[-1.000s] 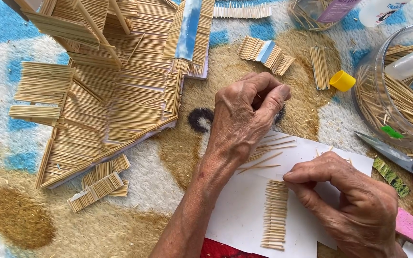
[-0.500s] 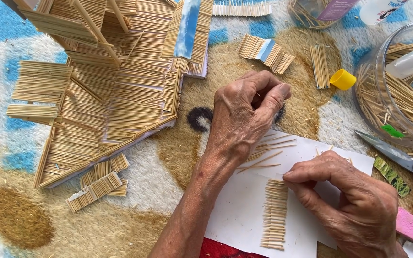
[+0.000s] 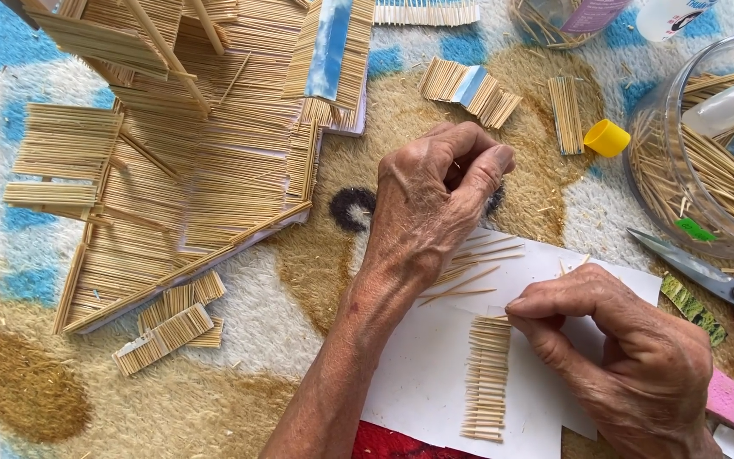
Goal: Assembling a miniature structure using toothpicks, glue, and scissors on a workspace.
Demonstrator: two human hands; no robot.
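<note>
- The right hand presses its fingertips on the top edge of the toothpick row laid on the white paper; pinning that edge firmly would stop the sticks fanning apart
- The left hand is curled shut, pinching what looks like one thin toothpick; a light grip near its end would let it lie flush beside the last stick
- Loose toothpicks lie just under that hand
- Beyond, the toothpick model and the clear jar stand well apart
</note>
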